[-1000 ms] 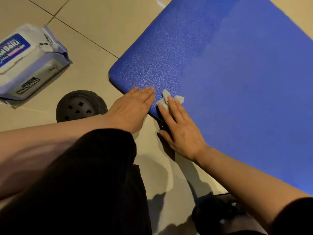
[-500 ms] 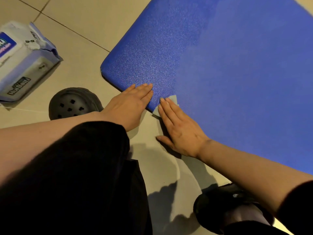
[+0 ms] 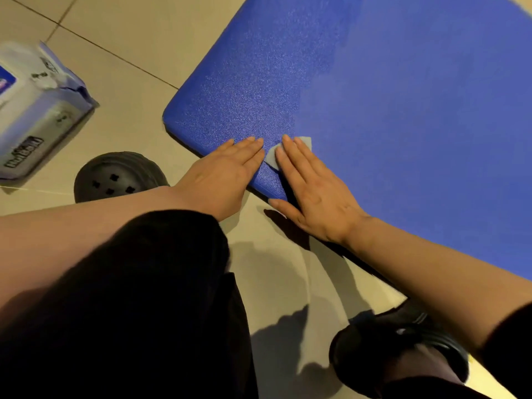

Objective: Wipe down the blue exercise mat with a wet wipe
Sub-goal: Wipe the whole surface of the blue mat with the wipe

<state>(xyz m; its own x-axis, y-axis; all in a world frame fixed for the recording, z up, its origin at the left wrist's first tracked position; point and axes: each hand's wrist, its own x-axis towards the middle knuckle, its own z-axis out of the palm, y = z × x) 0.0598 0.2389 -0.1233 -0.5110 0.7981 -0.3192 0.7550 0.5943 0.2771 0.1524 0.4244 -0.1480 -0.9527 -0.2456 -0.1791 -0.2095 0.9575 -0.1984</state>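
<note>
— Where's the blue mat (image 3: pixel 388 125)?
— Flat on the tiled floor (image 3: pixel 129 30), filling the far right; its rounded near-left corner is by both hands.
— And the wet wipe (image 3: pixel 302 144)?
— Pressed on the mat's near edge under the right hand (image 3: pixel 313 191), fingers straight and together.
— The left hand (image 3: pixel 221 177)?
— Flat beside it, fingers straight, tips on the mat, holding nothing.
— Anything else?
— A wipes pack (image 3: pixel 37 110) far left, a black clog (image 3: pixel 115 175) near it.
</note>
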